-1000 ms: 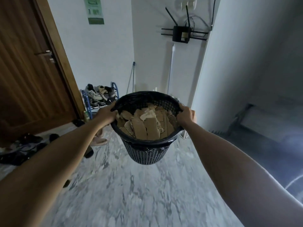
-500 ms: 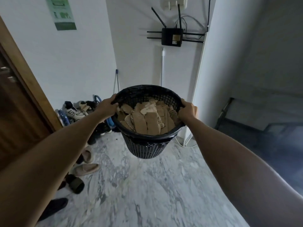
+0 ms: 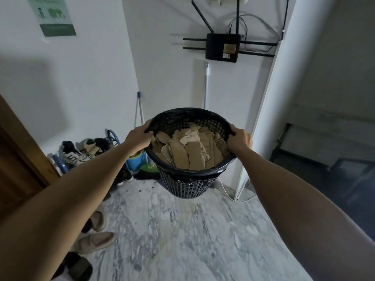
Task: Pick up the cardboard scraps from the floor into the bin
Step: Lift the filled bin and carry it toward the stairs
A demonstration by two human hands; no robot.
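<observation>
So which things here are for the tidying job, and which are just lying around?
For the job:
bin, held off the floor
cardboard scraps inside it
left hand and right hand, gripping the rim

Just lying around:
shoes
slippers
router on the wall
green poster

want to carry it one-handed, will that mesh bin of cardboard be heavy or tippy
Probably light: the bin is thin open mesh holding only cardboard scraps. One-handed it would likely tilt; left hand and right hand now grip opposite rims.

Green poster [image 3: 53, 16], router label [image 3: 230, 49]: print too small, unreadable.
</observation>
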